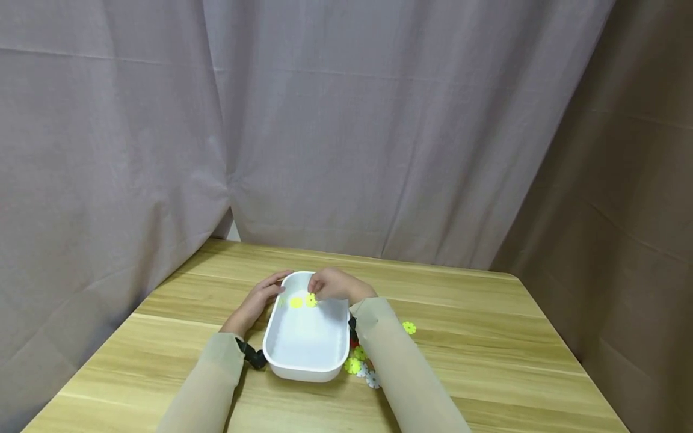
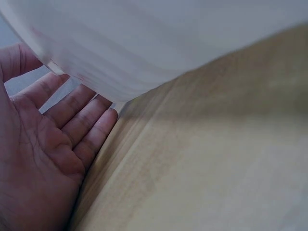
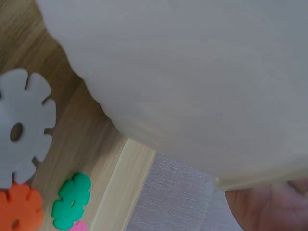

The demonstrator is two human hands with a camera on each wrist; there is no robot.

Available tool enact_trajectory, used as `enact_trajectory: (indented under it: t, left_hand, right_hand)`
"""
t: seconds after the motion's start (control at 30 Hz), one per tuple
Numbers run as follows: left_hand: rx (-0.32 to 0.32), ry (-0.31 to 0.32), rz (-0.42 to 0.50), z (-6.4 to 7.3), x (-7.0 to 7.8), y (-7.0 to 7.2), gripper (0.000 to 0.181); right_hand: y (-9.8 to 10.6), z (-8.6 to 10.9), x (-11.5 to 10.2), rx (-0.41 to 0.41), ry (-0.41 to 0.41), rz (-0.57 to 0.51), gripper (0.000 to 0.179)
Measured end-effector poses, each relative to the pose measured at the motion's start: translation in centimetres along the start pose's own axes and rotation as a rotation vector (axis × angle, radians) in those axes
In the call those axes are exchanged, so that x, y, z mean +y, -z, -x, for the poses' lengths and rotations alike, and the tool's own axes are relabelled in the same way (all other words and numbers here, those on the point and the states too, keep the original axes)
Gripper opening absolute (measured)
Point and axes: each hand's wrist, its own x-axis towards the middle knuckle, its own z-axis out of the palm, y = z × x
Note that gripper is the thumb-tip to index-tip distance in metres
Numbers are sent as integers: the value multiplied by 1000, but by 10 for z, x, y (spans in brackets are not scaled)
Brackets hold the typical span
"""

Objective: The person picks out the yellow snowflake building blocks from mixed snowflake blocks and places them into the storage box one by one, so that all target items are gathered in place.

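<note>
A white rectangular tray with rounded corners stands on the table in the head view. My left hand holds its left side near the far corner; in the left wrist view the thumb is at the rim and the fingers extend along the outer wall. Inside the tray's far end, my right hand pinches a yellow notched snowflake disc between thumb and fingers. Another yellow disc lies beside it on the tray floor. The right wrist view shows mostly the tray's outer wall, which hides most of that hand.
Right of the tray, partly under my right forearm, lie several loose discs, including yellow and white ones. One yellow disc sits farther right. Orange and green discs show in the right wrist view. Grey curtains hang behind the wooden table.
</note>
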Motion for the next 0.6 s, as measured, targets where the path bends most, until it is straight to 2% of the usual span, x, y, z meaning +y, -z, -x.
enact_trajectory:
  t: [0.6]
  left_hand:
    - [1,-11,-24,1,-2,1,55]
  right_hand:
    - [-2,4,1,42,48,-72,11]
